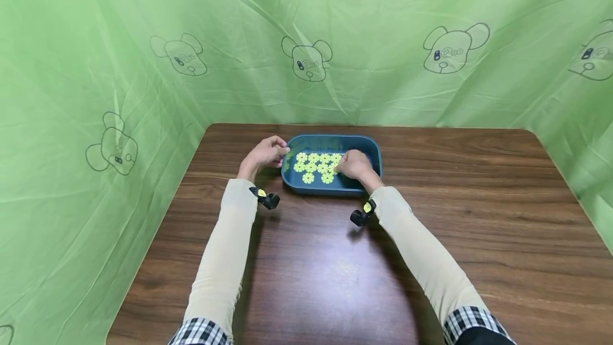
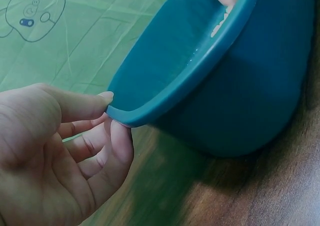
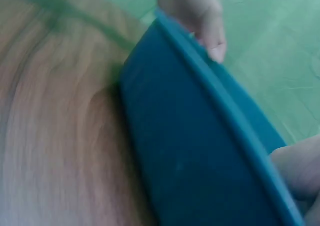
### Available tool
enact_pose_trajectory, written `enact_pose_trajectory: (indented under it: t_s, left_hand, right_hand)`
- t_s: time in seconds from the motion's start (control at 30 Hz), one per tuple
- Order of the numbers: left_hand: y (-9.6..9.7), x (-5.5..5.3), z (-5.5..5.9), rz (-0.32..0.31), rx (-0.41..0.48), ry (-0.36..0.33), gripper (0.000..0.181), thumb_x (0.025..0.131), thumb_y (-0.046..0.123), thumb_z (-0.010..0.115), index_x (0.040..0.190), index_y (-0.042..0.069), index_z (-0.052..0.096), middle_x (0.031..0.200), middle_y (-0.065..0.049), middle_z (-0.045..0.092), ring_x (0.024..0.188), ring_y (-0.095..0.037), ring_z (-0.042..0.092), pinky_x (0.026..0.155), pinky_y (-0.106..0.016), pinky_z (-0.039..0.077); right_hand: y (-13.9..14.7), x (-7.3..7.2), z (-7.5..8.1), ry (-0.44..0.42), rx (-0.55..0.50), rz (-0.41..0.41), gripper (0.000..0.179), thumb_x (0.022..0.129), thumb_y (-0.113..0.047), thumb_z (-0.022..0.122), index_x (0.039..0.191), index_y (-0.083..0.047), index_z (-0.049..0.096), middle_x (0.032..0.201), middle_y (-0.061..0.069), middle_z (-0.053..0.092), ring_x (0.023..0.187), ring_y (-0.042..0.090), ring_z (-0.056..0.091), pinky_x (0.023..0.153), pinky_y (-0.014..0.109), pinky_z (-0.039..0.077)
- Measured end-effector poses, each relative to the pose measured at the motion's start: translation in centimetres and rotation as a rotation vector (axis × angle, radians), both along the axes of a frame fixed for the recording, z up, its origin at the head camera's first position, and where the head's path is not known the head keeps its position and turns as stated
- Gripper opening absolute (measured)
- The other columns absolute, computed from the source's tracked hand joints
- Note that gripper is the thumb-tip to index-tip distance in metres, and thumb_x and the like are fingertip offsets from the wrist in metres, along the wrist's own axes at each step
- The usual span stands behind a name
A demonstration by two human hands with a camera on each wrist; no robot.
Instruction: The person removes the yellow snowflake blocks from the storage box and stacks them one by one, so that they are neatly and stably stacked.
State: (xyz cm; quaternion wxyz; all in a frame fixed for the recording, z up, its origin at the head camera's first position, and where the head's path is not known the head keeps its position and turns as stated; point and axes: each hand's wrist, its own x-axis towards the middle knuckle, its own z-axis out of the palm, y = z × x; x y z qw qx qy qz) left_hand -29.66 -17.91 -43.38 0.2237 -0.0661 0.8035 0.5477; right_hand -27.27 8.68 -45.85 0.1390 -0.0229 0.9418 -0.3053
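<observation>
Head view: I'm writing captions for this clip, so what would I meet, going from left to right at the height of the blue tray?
Animal-head outline on the green cloth → left hand → yellow flower shapes → right hand.

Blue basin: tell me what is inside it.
Inside the blue basin, yellow flower-shaped pieces lie grouped on the bottom, with the right hand at their right side. Whatever lies directly under that hand is covered, so I cannot say whether more pieces are there.
</observation>
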Motion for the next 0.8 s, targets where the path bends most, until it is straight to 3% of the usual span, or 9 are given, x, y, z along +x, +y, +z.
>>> enact_pose_trajectory:
  t_s: [0.13,0.37,0.57,0.8]
  left_hand:
    - [0.0,0.0,-0.1,0.005,0.004,-0.002,0.024,0.097,0.016,0.057,0.116,0.005,0.047,0.1,-0.012,0.051,0.069,-0.015,0.051,0.072,-0.033,0.053]
    - [0.0,0.0,-0.1,-0.001,-0.002,0.002,0.024,0.097,0.017,0.056,0.116,0.006,0.047,0.103,-0.014,0.051,0.068,-0.016,0.053,0.079,-0.04,0.053]
    - [0.0,0.0,-0.1,0.0,0.002,0.001,0.024,0.097,0.017,0.056,0.116,0.005,0.047,0.103,-0.013,0.05,0.069,-0.015,0.052,0.074,-0.035,0.054]
    - [0.0,0.2,0.1,-0.002,-0.008,0.001,0.024,0.098,0.018,0.055,0.116,0.006,0.047,0.096,-0.009,0.05,0.069,-0.015,0.051,0.073,-0.033,0.054]
  right_hand:
    - [0.4,0.0,0.6,-0.077,-0.231,-0.079,0.022,0.089,-0.029,0.068,0.091,-0.007,0.067,0.103,0.003,0.062,0.082,0.018,0.051,0.066,0.027,0.041]
    - [1.1,-0.2,2.1,-0.158,-0.523,-0.166,0.03,0.092,-0.03,0.064,0.106,-0.004,0.06,0.107,0.012,0.057,0.104,0.032,0.052,0.092,0.042,0.046]
    - [2.1,-0.5,3.4,-0.186,-0.625,-0.186,0.032,0.092,-0.03,0.065,0.109,-0.003,0.058,0.111,0.01,0.057,0.112,0.033,0.053,0.101,0.046,0.043]
    - [3.7,-0.9,4.8,-0.175,-0.696,-0.257,0.033,0.091,-0.03,0.066,0.11,-0.004,0.059,0.113,0.006,0.057,0.101,0.021,0.057,0.1,0.042,0.045]
